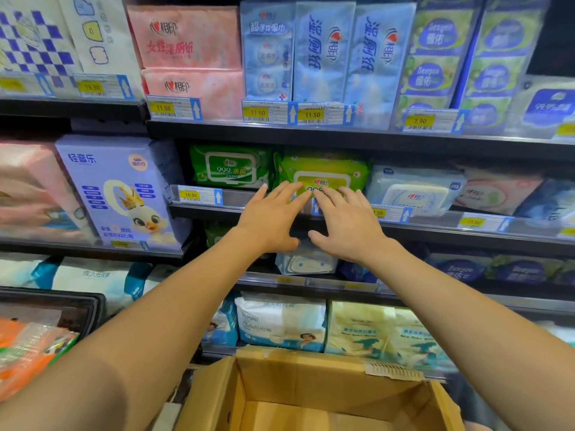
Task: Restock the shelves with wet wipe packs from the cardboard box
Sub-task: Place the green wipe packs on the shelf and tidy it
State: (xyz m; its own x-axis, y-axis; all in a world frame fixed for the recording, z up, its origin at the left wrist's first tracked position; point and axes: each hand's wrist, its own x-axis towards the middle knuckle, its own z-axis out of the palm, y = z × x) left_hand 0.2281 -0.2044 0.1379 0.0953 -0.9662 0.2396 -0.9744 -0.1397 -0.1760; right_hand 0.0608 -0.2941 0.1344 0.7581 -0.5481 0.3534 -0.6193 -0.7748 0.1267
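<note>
A yellow-green wet wipe pack (323, 169) leans at the front of the middle shelf (236, 202). My left hand (273, 217) and my right hand (347, 223) reach up side by side with straight fingers, fingertips touching the pack's lower front. Neither hand grips anything. A darker green wipe pack (228, 166) sits to its left on the same shelf. The open cardboard box (311, 390) stands below me at the bottom of the view; the part of its inside that shows holds no packs.
White and pink wipe packs (413, 189) fill the shelf to the right. A purple duck-print box (124, 191) stands to the left. Tissue packs crowd the upper shelf (311, 132) and lower shelves. A dark basket (62, 309) with orange items sits at the lower left.
</note>
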